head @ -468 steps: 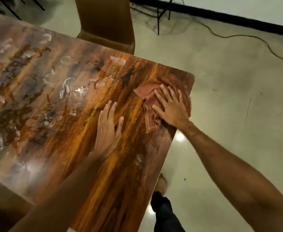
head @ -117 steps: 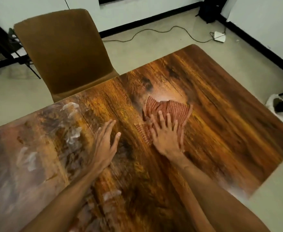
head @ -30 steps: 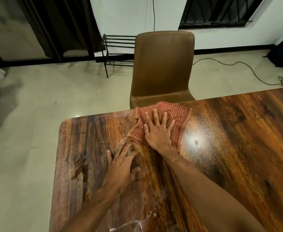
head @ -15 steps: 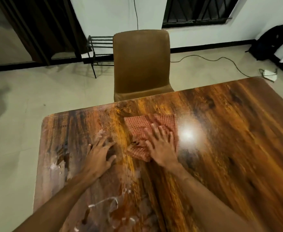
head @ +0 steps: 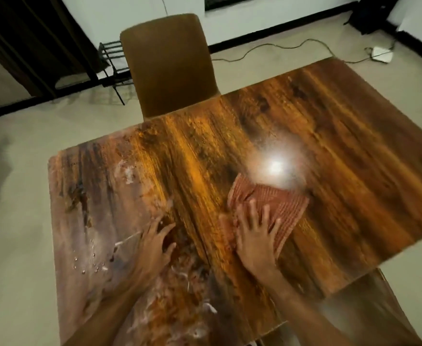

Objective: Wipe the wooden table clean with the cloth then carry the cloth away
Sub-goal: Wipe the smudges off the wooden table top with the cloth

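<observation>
I see the red checked cloth (head: 277, 208) bunched and creased on the wet-streaked tabletop (head: 354, 171). Right hand (head: 254, 236) presses it flat, fingers spread; left hand (head: 152, 245) rests open beside it.

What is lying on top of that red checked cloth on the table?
The right hand lies flat on the cloth, fingers spread, pressing it onto the wooden table. Nothing else rests on it. The tabletop beneath the cloth is covered, so its state there cannot be seen.
</observation>
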The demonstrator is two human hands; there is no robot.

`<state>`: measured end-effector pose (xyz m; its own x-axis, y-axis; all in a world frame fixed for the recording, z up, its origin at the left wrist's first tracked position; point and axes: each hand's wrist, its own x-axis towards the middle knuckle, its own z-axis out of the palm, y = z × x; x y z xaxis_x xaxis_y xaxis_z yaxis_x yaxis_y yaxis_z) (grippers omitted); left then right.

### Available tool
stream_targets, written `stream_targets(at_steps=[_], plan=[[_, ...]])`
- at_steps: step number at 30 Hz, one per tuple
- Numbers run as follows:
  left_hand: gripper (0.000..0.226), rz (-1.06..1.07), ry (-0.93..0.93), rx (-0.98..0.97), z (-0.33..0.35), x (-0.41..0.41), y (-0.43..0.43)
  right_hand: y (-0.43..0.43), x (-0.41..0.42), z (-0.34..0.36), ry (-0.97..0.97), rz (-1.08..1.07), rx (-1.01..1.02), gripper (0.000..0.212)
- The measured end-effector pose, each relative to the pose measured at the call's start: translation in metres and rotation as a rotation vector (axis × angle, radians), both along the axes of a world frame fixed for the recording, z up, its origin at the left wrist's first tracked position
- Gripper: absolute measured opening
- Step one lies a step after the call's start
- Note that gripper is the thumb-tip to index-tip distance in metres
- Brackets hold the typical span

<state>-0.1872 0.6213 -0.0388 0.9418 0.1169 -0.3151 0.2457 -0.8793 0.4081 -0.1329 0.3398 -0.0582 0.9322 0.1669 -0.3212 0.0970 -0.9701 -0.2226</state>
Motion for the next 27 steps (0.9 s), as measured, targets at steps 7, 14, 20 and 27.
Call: stream_targets(at_steps=[7, 14, 20, 27], plan=[[0.052, -0.058, 0.020, 0.067, 0.007, -0.006, -0.007, -0.034, -0.057, 0.000, 0.007, -0.075, -0.015, 0.066], [0.055, -0.207, 0.006, 0.159, 0.002, -0.012, 0.010, 0.057, -0.133, 0.001, 0.006, 0.001, 0.053, 0.061], [0.054, -0.373, 0.005, 0.152, 0.005, -0.011, 0.062, 0.117, -0.139, 0.001, 0.002, -0.364, -0.032, 0.065], [0.061, -0.462, 0.043, 0.201, 0.000, -0.018, 0.121, 0.132, -0.160, -0.009, -0.044, -0.311, -0.032, 0.065]])
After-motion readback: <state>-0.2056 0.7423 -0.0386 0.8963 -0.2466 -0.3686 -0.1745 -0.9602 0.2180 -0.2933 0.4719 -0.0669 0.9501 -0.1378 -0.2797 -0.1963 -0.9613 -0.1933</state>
